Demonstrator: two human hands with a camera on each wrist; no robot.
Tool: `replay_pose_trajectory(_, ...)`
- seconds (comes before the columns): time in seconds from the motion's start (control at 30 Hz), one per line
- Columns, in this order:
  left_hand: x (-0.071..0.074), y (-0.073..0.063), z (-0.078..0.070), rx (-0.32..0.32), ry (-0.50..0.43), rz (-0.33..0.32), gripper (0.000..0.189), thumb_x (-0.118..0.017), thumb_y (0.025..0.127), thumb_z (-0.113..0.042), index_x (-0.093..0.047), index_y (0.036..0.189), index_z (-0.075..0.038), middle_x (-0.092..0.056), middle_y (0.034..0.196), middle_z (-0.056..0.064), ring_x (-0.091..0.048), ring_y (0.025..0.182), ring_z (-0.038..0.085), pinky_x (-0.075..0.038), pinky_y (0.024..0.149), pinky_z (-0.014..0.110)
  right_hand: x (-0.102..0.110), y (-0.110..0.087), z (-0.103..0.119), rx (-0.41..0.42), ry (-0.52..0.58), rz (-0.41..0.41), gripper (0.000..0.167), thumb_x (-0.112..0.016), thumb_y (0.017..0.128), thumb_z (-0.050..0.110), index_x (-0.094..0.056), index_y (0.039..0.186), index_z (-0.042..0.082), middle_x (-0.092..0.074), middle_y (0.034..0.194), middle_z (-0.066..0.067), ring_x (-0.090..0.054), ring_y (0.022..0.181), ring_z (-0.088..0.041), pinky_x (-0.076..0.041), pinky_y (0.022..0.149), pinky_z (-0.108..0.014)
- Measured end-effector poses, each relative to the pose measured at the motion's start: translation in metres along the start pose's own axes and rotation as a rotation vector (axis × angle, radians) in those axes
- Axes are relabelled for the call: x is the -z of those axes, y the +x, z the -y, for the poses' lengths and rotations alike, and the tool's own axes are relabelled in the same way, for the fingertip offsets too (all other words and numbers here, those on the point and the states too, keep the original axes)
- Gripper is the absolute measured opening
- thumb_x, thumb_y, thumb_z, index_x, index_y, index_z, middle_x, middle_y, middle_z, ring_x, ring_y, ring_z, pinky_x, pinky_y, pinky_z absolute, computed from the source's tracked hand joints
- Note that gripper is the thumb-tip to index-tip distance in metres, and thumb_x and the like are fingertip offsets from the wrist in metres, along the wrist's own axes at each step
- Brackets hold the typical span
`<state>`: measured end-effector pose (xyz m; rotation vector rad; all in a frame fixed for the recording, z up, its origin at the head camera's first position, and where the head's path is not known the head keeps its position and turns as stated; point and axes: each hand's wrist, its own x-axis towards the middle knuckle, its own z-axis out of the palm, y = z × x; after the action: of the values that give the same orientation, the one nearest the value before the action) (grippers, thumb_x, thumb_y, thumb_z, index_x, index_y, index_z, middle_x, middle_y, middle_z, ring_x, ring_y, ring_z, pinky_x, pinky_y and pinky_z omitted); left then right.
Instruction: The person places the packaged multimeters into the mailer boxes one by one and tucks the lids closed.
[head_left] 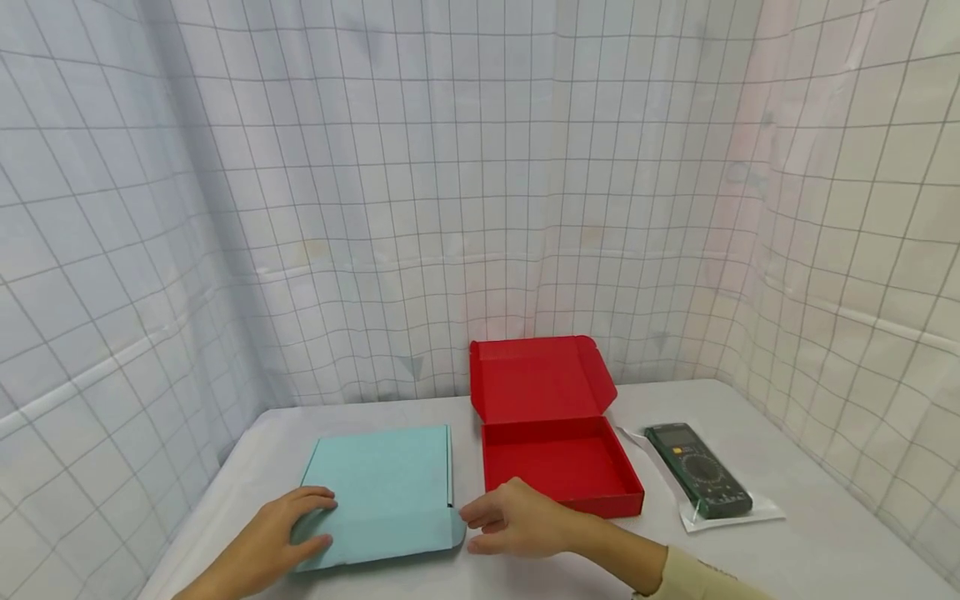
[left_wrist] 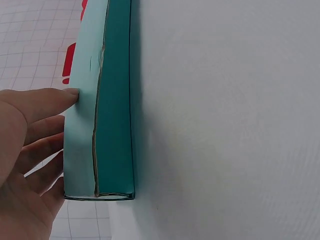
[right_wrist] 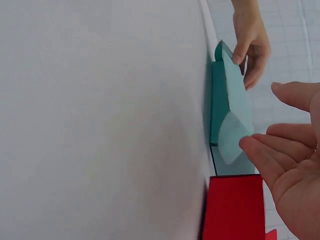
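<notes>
A light blue cardboard box [head_left: 380, 467] lies flat at the left of the table with its lid over it. The lid's front flap [head_left: 390, 532] tilts outward toward the person, and a rounded tab [right_wrist: 234, 137] hangs at its right end. At the box's left front corner, my left hand [head_left: 273, 533] rests on the lid with fingers spread and thumb on the flap. My right hand [head_left: 517, 521] is at the opposite end, its fairly straight fingertips touching the tab. Teal shows on the box's front side [left_wrist: 116, 110] in the left wrist view.
Right of the blue box stands a red cardboard box [head_left: 626, 492], its lid [head_left: 540, 379] raised at the back. Farther right lies a dark green multimeter [head_left: 699, 471] in a clear plastic bag [head_left: 738, 521]. A white checked curtain [head_left: 480, 167] surrounds the white table [head_left: 817, 533].
</notes>
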<state>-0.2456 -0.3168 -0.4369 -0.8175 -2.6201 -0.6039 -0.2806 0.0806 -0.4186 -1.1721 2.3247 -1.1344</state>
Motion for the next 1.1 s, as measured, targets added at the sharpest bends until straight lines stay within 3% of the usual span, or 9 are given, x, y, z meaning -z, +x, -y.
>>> replay_pose_trajectory(0.23,0.0,-0.002,0.001,0.0,-0.007,-0.017,0.036,-0.083,0.09,-0.029,-0.073,0.118,-0.009,-0.066,0.125,0.002,-0.065,0.112,0.029,-0.053,0.094,0.028,-0.023,0.006,-0.01,-0.161,0.133,-0.072,0.049,-0.077,0.093,0.017,-0.065,0.138,0.0,-0.072,0.123,-0.002,-0.071,0.102,-0.008,-0.059,0.085,-0.031)
replay_pose_trajectory(0.4,0.003,-0.002,0.002,0.082,-0.05,0.021,0.041,-0.085,0.087,-0.032,-0.073,0.119,-0.01,-0.066,0.126,0.001,-0.063,0.115,0.034,-0.053,0.095,0.028,-0.032,0.017,-0.006,-0.267,0.227,-0.115,0.051,-0.077,0.093,0.013,-0.061,0.137,-0.007,-0.072,0.122,-0.009,-0.071,0.106,-0.018,-0.058,0.09,-0.039)
replay_pose_trajectory(0.5,0.005,-0.001,0.003,0.127,-0.092,0.052,0.043,-0.086,0.086,-0.033,-0.074,0.121,-0.011,-0.067,0.127,0.001,-0.062,0.118,0.038,-0.052,0.096,0.027,-0.038,0.025,-0.004,-0.314,0.244,-0.165,0.046,-0.077,0.093,0.012,-0.065,0.133,-0.006,-0.074,0.115,-0.006,-0.071,0.101,-0.019,-0.059,0.088,-0.039)
replay_pose_trajectory(0.7,0.006,0.002,0.001,0.16,-0.11,0.079,0.045,-0.087,0.084,-0.032,-0.075,0.12,-0.008,-0.067,0.127,0.003,-0.061,0.119,0.041,-0.053,0.095,0.03,-0.045,0.034,0.002,-0.35,0.251,-0.257,0.033,-0.077,0.092,0.009,-0.072,0.121,-0.008,-0.075,0.093,0.0,-0.069,0.076,-0.018,-0.06,0.074,-0.032)
replay_pose_trajectory(0.93,0.009,0.006,-0.001,0.156,-0.145,0.108,0.046,-0.087,0.084,-0.027,-0.074,0.119,-0.001,-0.067,0.127,0.01,-0.061,0.118,0.044,-0.052,0.095,0.055,-0.046,0.035,0.009,-0.37,0.222,-0.313,0.032,-0.081,0.088,0.005,-0.072,0.115,-0.012,-0.074,0.086,-0.002,-0.068,0.075,-0.016,-0.061,0.076,-0.036)
replay_pose_trajectory(1.1,0.013,0.009,0.001,0.178,-0.173,0.155,0.046,-0.086,0.085,-0.026,-0.074,0.12,0.002,-0.065,0.129,0.012,-0.058,0.121,0.046,-0.048,0.097,0.059,-0.045,0.036,0.011,-0.383,0.238,-0.321,0.03,-0.084,0.085,0.004,-0.074,0.11,-0.01,-0.073,0.087,-0.001,-0.065,0.08,-0.017,-0.06,0.074,-0.036)
